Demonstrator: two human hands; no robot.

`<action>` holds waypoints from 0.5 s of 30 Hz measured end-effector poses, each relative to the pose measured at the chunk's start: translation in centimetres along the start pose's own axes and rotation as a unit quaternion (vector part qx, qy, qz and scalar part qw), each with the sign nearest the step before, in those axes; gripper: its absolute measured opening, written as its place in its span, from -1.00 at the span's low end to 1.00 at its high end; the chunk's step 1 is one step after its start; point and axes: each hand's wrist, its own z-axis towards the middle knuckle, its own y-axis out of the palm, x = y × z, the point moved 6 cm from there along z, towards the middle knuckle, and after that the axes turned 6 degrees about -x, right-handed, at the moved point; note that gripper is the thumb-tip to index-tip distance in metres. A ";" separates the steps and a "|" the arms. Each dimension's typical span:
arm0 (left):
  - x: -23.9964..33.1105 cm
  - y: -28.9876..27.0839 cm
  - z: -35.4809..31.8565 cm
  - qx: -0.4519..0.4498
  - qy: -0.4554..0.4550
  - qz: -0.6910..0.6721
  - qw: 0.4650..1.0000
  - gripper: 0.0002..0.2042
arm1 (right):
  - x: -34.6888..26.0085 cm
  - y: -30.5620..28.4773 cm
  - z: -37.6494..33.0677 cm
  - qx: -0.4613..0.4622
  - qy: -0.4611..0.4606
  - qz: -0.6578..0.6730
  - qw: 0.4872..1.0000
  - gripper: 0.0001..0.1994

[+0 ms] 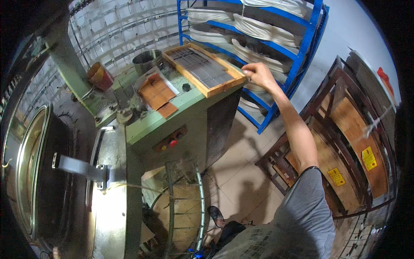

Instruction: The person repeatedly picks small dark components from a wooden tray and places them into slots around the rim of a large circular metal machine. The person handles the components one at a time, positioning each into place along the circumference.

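My right hand (259, 74) reaches out with its fingers closed at the right corner of a shallow wooden frame (226, 86). The frame has a dark grey panel (200, 64) with thin lines across it. It rests on the green machine top (189, 100), its right end near the machine's edge. A brown folded piece of cardboard (156, 91) lies on a white sheet to the left of the frame. Behind the cardboard stands a metal pot (147, 60). My left hand cannot be made out.
A blue shelf rack (297, 64) with white cloth-covered trays stands beyond my hand. Dark wooden furniture (310, 125) with yellow labels is at the right. A red button (173, 143) sits on the machine front, above a metal-framed stool (200, 203). A large oval metal vessel (32, 172) is at the left.
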 end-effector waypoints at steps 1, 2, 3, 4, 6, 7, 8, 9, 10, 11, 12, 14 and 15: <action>4.4 2.6 -1.2 -0.019 0.135 0.057 0.989 -0.65 | -0.1 0.8 0.2 -0.039 -0.050 -0.023 0.998 -0.72; 8.4 5.0 -2.2 -0.038 0.267 0.114 0.956 -0.69 | -0.1 1.5 0.3 -0.079 -0.078 -0.078 0.991 -0.67; 10.2 6.6 -2.0 -0.032 0.259 0.101 0.960 -0.68 | -0.1 2.2 0.0 -0.122 -0.107 -0.104 0.981 -0.62; 11.8 8.0 -2.0 -0.024 0.251 0.089 0.964 -0.68 | -0.3 2.9 -0.3 -0.163 -0.136 -0.133 0.968 -0.58; 13.8 10.1 -2.0 -0.012 0.233 0.064 0.970 -0.68 | -0.2 3.5 -0.1 -0.175 -0.125 -0.143 0.966 -0.51; 14.3 10.8 -2.0 0.001 0.227 0.030 0.973 -0.66 | -0.2 3.6 0.1 -0.179 -0.122 -0.142 0.966 -0.50; 14.6 11.4 -2.1 0.015 0.221 -0.004 0.975 -0.65 | -0.1 3.7 0.2 -0.182 -0.118 -0.142 0.966 -0.50; 14.7 12.1 -2.2 -0.007 0.197 -0.021 0.980 -0.65 | -0.5 3.7 0.3 -0.167 -0.147 -0.140 0.965 -0.52; 15.2 13.3 -2.0 -0.027 0.246 -0.032 0.968 -0.54 | -0.4 3.7 0.3 -0.165 -0.147 -0.151 0.963 -0.53; 15.3 14.9 -1.8 -0.035 0.228 -0.074 0.970 -0.60 | -0.4 3.6 0.5 -0.155 -0.155 -0.163 0.962 -0.54; 15.5 16.7 -1.9 -0.045 0.203 -0.117 0.971 -0.66 | -0.3 3.6 0.6 -0.158 -0.158 -0.179 0.958 -0.56; 16.4 20.6 -2.3 -0.063 0.147 -0.151 0.976 -0.66 | -0.4 3.2 0.8 -0.169 -0.205 -0.150 0.952 -0.58; 17.5 22.3 -2.0 -0.057 0.161 -0.171 0.970 -0.62 | -0.1 2.6 1.7 -0.186 -0.204 -0.121 0.953 -0.59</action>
